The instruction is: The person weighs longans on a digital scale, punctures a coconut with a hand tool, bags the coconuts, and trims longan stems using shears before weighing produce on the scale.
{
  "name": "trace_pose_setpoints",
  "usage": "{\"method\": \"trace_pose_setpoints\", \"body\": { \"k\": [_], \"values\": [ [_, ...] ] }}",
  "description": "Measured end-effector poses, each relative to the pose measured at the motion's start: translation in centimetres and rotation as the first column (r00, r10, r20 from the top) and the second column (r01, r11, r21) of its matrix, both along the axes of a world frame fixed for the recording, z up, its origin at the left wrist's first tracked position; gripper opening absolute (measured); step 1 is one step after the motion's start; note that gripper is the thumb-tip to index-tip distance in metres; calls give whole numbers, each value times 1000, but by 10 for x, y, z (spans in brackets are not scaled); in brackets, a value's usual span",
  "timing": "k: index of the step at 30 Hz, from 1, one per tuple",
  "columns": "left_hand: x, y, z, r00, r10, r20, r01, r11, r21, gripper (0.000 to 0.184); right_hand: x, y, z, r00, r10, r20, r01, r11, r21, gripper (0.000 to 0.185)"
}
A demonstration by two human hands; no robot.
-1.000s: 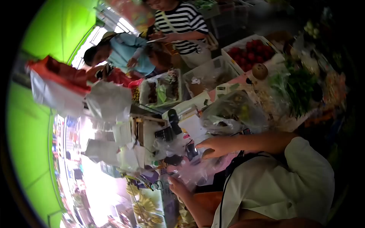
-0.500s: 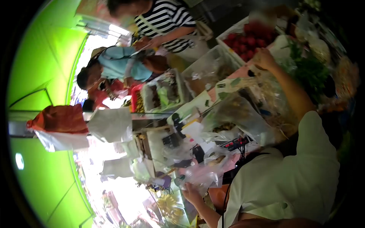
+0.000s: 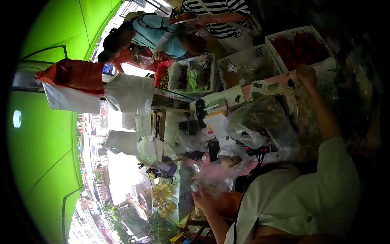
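The view is turned sideways, with the canopy at the left. My left hand [image 3: 202, 198], low in the picture, has its fingers closed on the edge of a clear plastic bag [image 3: 217, 177] over the pink counter. My right hand [image 3: 306, 74] is curled closed beside the white crate of dark red fruit [image 3: 298, 51]; whatever it may hold is hidden. Between my hands a larger clear bag [image 3: 276, 122] with yellowish-brown pieces lies on the counter. Near it are a white sheet of paper [image 3: 217, 128] and a black handset-like object [image 3: 200, 112].
Across the counter stand a person in striped clothing [image 3: 223, 20] and one in blue [image 3: 162, 38]. A translucent crate [image 3: 248, 65] and a box of produce [image 3: 193, 77] stand before them. Red and white bags [image 3: 73, 85] hang at the left. Bananas [image 3: 162, 195] lie near my left hand.
The camera view has turned, shifting the hanging bags upward and the fruit crate rightward in the picture. My left hand stays at the clear bag, and my right hand stays beside the fruit crate.
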State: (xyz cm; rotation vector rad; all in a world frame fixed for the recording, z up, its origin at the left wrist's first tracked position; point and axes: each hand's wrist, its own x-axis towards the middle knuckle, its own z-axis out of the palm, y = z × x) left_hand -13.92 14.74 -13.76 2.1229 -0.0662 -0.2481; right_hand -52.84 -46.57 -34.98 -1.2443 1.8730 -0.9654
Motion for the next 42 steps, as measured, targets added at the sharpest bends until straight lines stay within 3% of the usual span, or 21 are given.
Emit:
{"method": "trace_pose_setpoints", "body": {
  "k": [4, 5, 8, 10, 11, 13, 15, 17, 19, 21, 24, 25, 27, 28, 30, 32, 34, 35, 37, 38, 42],
  "values": [
    [21, 13, -19, 998, -47, 46, 41, 990, 132, 43, 29, 128, 174, 955, 200, 220, -75, 879, -471, 106],
    [22, 11, -17, 998, -64, 27, 60, 989, 136, 43, 32, 156, 208, 949, 295, 110, -149, 730, -667, 102],
    [38, -7, -30, 987, -158, -25, 156, 986, -58, 41, 35, 192, 270, 980, 171, -103, -185, 576, -796, 101],
    [46, -15, -28, 975, -219, -49, 219, 976, 3, 40, 35, 197, 302, 677, 361, 641, 81, 830, -553, 104],
    [54, -18, -26, 964, -260, -51, 263, 963, 60, 39, 39, 217, 316, 688, 355, 633, 84, 828, -555, 104],
    [60, -26, -34, 963, -267, -24, 261, 953, -151, 31, 46, 240, 346, 848, 529, -22, -175, 240, -955, 100],
    [57, -30, -23, 963, -253, -94, 238, 960, -147, 28, 61, 251, 340, 831, 542, 123, -79, 334, -939, 96],
    [59, -24, -33, 950, -307, -49, 294, 939, -179, 27, 67, 241, 349, 695, 477, 539, -22, 763, -646, 95],
    [59, -29, -38, 954, -299, -29, 281, 920, -272, 27, 77, 261, 342, 503, 675, 539, -29, 637, -770, 94],
    [60, -22, -37, 956, -289, -45, 277, 943, -186, 29, 92, 265, 337, 589, 682, 434, -105, 597, -795, 96],
    [64, -18, -38, 953, -304, -12, 301, 948, -102, 31, 115, 279, 335, 425, 546, 722, -179, 833, -524, 98],
    [66, -24, -41, 958, -286, -10, 283, 952, -120, 31, 120, 295, 329, 259, 612, 747, -206, 791, -576, 101],
    [61, -12, -42, 963, -265, 46, 269, 936, -229, 33, 139, 312, 343, 339, 834, 436, -377, 545, -749, 108],
    [60, -7, -41, 966, -252, 52, 256, 955, -151, 39, 154, 320, 341, 332, 829, 450, -390, 555, -735, 108],
    [49, -13, -28, 963, -225, 149, 233, 972, -41, 60, 185, 326, 331, 637, 771, -21, -606, 483, -632, 116],
    [39, -15, -7, 958, -246, 145, 253, 967, -35, 67, 198, 336, 310, 565, 825, -15, -651, 434, -623, 118],
    [26, -17, 15, 651, -379, 657, 305, 924, 231, 74, 210, 355, 300, 479, 876, -57, -701, 343, -625, 118],
    [16, -17, 24, 666, -367, 650, 288, 930, 230, 74, 217, 364, 299, 460, 886, -59, -715, 330, -617, 118],
    [-5, -20, 38, 761, -555, 335, 639, 555, -533, 87, 233, 382, 299, 356, 908, -221, -801, 175, -572, 115],
    [-12, -29, 43, 769, -620, 158, 510, 445, -736, 93, 242, 391, 300, 300, 927, -227, -819, 128, -559, 110],
    [-8, -55, 28, 683, -720, -121, 151, 301, -942, 98, 266, 428, 296, 183, 929, -322, -890, 17, -456, 101]
  ]
}}
